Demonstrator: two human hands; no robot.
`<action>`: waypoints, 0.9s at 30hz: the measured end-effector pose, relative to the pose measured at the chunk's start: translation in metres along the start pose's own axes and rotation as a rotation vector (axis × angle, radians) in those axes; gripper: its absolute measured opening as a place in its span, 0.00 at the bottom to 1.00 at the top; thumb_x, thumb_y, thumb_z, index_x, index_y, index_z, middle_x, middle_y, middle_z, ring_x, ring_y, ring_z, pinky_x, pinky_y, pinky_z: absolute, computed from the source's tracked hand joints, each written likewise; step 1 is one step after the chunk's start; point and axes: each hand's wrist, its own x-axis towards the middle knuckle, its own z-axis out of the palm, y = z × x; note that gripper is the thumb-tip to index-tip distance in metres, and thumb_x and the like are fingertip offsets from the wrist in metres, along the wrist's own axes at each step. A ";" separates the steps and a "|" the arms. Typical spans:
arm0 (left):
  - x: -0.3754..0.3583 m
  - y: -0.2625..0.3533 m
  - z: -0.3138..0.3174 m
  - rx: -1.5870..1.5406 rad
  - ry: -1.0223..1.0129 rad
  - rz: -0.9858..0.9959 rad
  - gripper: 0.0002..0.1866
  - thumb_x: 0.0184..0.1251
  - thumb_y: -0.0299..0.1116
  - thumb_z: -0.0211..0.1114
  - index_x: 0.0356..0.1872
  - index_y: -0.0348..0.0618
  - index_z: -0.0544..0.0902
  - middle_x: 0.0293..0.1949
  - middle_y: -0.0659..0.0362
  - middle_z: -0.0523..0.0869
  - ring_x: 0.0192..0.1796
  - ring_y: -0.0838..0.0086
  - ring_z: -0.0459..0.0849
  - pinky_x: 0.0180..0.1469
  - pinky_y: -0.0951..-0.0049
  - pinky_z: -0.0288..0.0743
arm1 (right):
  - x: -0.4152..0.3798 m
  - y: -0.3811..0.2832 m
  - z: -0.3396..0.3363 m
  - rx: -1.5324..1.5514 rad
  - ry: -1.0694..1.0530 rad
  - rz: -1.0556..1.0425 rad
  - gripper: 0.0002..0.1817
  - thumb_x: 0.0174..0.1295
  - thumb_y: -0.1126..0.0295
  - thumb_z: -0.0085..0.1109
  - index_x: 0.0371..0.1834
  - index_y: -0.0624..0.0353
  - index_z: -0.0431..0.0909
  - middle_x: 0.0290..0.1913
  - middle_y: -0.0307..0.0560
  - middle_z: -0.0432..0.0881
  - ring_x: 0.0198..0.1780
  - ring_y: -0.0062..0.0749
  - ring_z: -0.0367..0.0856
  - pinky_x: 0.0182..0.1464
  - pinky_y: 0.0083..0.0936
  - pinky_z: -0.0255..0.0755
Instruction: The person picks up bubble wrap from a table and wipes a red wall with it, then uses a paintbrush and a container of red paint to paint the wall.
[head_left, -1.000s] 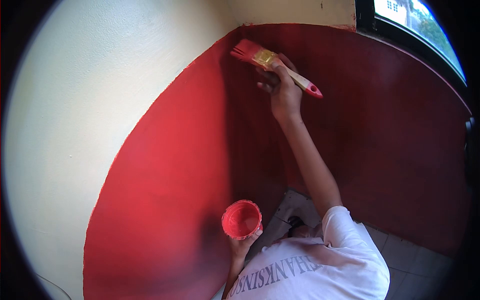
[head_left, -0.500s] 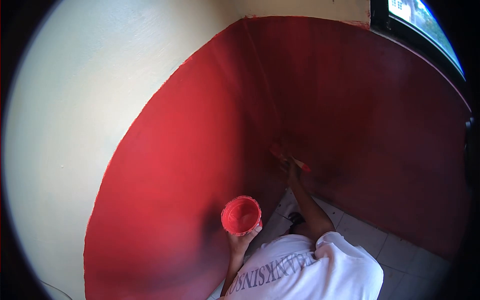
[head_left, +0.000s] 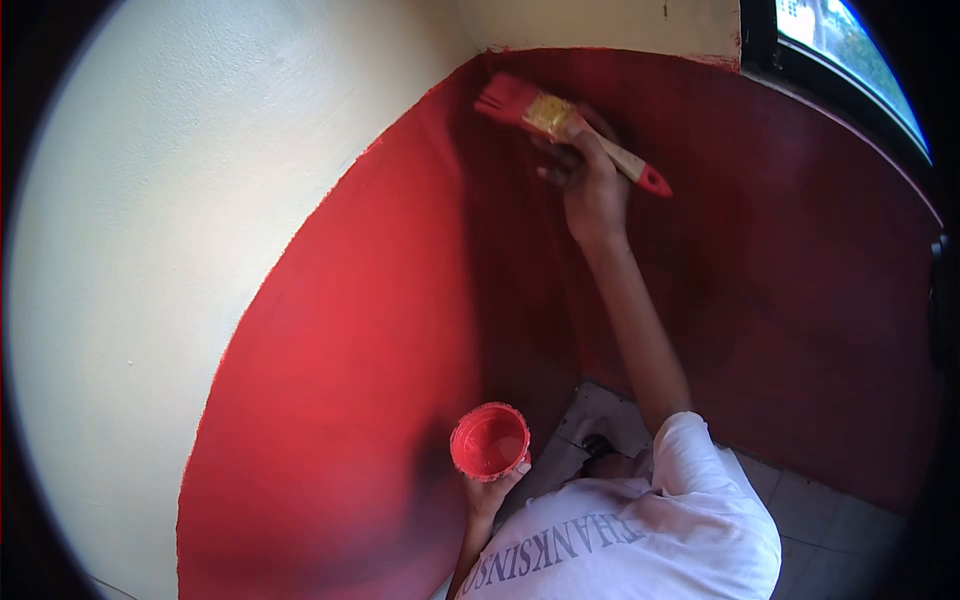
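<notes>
My right hand [head_left: 590, 180] is raised near the top of the corner, its fingers wrapped round a paintbrush [head_left: 548, 114]. The brush has a wooden handle with a red tip, a gold-coloured ferrule, and bristles coated in red that lie at or close to the red wall [head_left: 360, 330]. Low in the view, my left hand [head_left: 487, 492] holds a round red cup [head_left: 490, 442] from below, with its thumb at the rim. Some red paint shows inside the cup.
Cream wall [head_left: 180, 200] borders the red area at left and above. A dark-framed window [head_left: 845, 50] is at the upper right. Pale floor tiles [head_left: 820, 510] lie below, with a dark shoe [head_left: 597, 443] beside my body.
My right hand and the brush have moved from low in the corner up to near the top edge of the red area. My left hand and the cup have shifted slightly right and down.
</notes>
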 end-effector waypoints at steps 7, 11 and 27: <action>-0.002 0.007 0.006 -0.038 0.032 -0.019 0.31 0.43 0.34 0.76 0.50 0.37 0.72 0.43 0.57 0.80 0.45 0.71 0.79 0.49 0.70 0.73 | -0.008 0.065 -0.050 0.064 0.077 0.146 0.23 0.60 0.71 0.51 0.59 0.55 0.62 0.47 0.47 0.76 0.47 0.38 0.80 0.35 0.30 0.78; 0.000 0.009 0.009 -0.026 0.059 0.006 0.30 0.43 0.33 0.75 0.49 0.37 0.73 0.41 0.58 0.81 0.44 0.72 0.80 0.47 0.71 0.74 | -0.081 0.128 -0.180 -0.010 0.297 0.341 0.21 0.61 0.67 0.50 0.59 0.50 0.63 0.51 0.43 0.74 0.48 0.35 0.79 0.41 0.30 0.75; -0.006 -0.007 -0.001 -0.063 0.011 -0.030 0.30 0.43 0.31 0.75 0.50 0.38 0.72 0.44 0.57 0.80 0.46 0.72 0.79 0.49 0.71 0.73 | -0.214 0.053 -0.256 -0.332 0.469 0.632 0.21 0.56 0.72 0.55 0.55 0.54 0.67 0.43 0.40 0.77 0.39 0.29 0.80 0.36 0.29 0.75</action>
